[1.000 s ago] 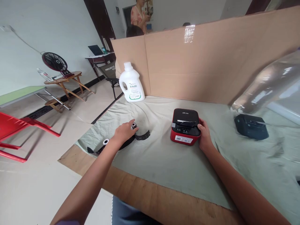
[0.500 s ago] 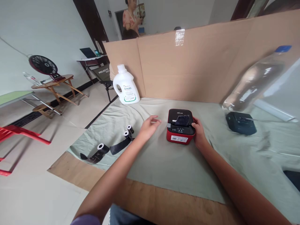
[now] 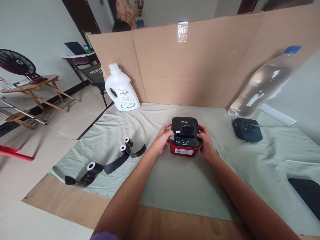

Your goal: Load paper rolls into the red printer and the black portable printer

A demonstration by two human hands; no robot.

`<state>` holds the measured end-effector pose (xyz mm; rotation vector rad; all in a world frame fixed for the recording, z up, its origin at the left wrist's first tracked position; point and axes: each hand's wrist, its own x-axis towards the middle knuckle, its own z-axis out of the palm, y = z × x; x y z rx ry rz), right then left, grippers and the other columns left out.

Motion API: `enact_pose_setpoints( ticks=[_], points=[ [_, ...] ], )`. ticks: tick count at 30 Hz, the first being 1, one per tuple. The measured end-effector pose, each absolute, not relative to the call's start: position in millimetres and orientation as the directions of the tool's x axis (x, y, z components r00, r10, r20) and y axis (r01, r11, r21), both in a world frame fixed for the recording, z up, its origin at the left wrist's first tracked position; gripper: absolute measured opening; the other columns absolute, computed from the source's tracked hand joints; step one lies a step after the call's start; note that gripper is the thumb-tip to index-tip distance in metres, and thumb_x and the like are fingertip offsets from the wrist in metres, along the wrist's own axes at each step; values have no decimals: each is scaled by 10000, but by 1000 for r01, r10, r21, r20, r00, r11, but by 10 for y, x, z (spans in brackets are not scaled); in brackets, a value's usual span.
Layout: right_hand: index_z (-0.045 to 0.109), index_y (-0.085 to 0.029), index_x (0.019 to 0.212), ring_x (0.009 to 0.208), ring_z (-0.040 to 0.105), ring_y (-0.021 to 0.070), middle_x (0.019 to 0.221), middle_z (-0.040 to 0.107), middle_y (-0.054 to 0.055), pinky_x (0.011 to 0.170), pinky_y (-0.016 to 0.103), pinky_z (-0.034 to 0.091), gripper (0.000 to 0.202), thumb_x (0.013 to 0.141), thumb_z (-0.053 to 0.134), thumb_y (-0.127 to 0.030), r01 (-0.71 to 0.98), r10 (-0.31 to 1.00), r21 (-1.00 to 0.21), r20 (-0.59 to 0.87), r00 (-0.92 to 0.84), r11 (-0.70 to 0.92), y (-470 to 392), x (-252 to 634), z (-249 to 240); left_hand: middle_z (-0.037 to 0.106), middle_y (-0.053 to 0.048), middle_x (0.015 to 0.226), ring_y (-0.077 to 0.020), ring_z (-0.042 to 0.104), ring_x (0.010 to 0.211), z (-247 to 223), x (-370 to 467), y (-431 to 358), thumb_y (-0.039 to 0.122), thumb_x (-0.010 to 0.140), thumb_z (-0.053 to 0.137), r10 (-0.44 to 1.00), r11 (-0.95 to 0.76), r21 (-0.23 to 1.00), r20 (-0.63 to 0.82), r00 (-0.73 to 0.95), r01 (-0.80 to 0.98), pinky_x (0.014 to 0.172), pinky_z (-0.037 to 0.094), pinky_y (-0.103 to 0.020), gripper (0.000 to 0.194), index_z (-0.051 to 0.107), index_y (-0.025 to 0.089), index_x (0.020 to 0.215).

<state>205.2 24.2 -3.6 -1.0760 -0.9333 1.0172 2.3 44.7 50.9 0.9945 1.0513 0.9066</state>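
Observation:
A small red and black label printer point(image 3: 185, 146) stands upright on the pale green cloth point(image 3: 170, 190). A piece of dark label strip point(image 3: 186, 130) sticks up from the slot in its lid. My left hand point(image 3: 163, 138) grips the printer's left side, thumb on top by the grey tab. On the opposite side my right hand point(image 3: 205, 141) is closed around the printer's edge, its thumb at the lid's corner. Some fingers of both hands are hidden by the casing. Left of my arm lie several partly unrolled black label rolls point(image 3: 96, 168).
A white detergent bottle point(image 3: 122, 90) stands before a cardboard screen point(image 3: 180, 66). To the right are a large clear bottle with a blue cap point(image 3: 265, 83), a dark boxy device point(image 3: 247, 130) and a black phone-like slab point(image 3: 306, 193). A person point(image 3: 126, 13) is beyond the screen.
My left hand has moved right and taken hold of the printer's left side. My right hand stays on the printer. The whole view has shifted, with things appearing further left.

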Motion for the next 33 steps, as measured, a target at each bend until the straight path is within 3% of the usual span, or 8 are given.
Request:
enact_pose_setpoints(
  ticks=[13,21,27,33],
  points=[
    [593,-264,1203,1026,605,239,1133,667,33,801,348,507,488,719,581,-324,-159,959,-976,106,262,151,239,2084,-13,502,35,822,-70,469,596,484,8,436,227,711,615,940,261,958,-224,257,-119,479,336,-168,592,546,273,1297],
    [576,-281,1233,1165,589,244,1252,646,36,923,373,508,471,765,573,-343,-160,952,-968,148,268,196,241,2075,-93,517,32,809,-86,507,613,502,7,461,249,698,620,939,264,962,-240,247,-68,479,330,-182,574,552,280,1267],
    [559,-282,1283,1276,549,254,1366,599,46,1026,406,487,488,836,571,-477,-74,946,-968,218,242,242,226,2081,-170,573,8,885,-100,564,662,517,-22,463,259,699,623,935,259,965,-237,264,-51,496,347,-190,593,546,284,1287],
    [525,-295,1336,1346,492,233,1416,565,39,1122,418,409,520,866,587,-511,-97,932,-963,216,290,253,185,2066,-176,601,-17,931,-137,598,727,520,-35,465,293,771,590,935,234,972,-228,273,12,565,417,-221,539,545,273,1307]
  ],
)
